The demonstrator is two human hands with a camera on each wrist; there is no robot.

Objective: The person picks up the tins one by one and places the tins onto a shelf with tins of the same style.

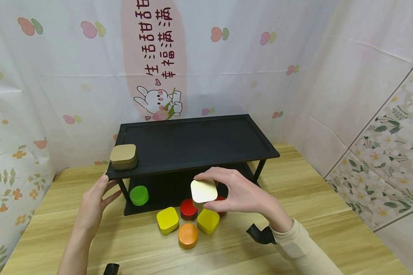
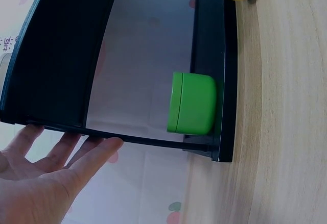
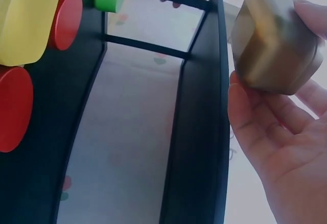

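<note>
Between thumb and fingers, my right hand grips a gold square tin with rounded corners, raised at the front of a black two-tier shelf. The right wrist view shows this tin beside the upper board's edge. My left hand touches the shelf's left end, fingertips and thumb extended along its side at the upper board. A second gold tin sits on the upper board's front left corner. Below it, a round green tin stands at the left of the lower tier.
In front of the shelf lie two yellow square tins, a round red tin and an orange one. Another red tin is partly hidden behind my right hand. A patterned curtain hangs behind the wooden table.
</note>
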